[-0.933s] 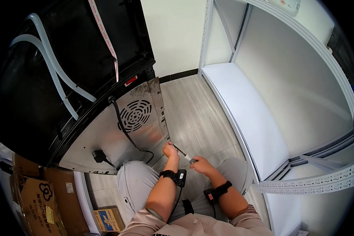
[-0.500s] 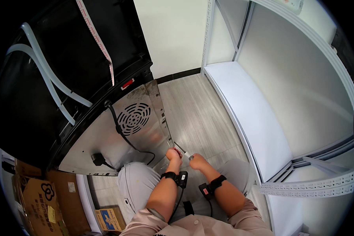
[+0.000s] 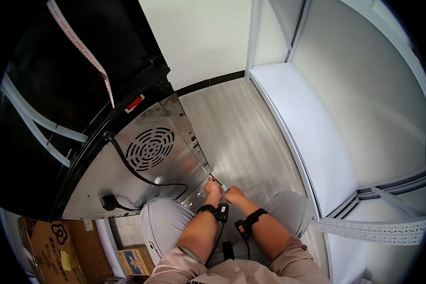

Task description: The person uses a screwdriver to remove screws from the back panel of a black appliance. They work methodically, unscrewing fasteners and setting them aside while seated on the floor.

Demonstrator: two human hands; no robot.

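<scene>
A screwdriver (image 3: 224, 187) with a pale handle and thin dark shaft is gripped in my right hand (image 3: 235, 195), its fingers wrapped round the handle. The shaft slants up and left to the right-hand edge of a silvery metal panel (image 3: 123, 177), low on the back of a large black appliance (image 3: 123, 52). My left hand (image 3: 214, 189) is closed beside the shaft, close to that panel edge. Whatever its fingers pinch is hidden. A round slotted vent (image 3: 150, 149) and a black power cord (image 3: 136, 171) are on the panel, left of both hands.
Pale hoses (image 3: 45, 125) and a pink-and-white strip (image 3: 83, 47) run along the appliance's black back. White metal shelving (image 3: 307, 132) stands to the right. Cardboard boxes (image 3: 47, 251) and a smaller box (image 3: 133, 261) are at lower left. My knees flank the hands.
My right hand has shifted slightly left and up with the screwdriver, bringing its shaft closer to my left fingers. The view has shifted, so the appliance sits further left and lower.
</scene>
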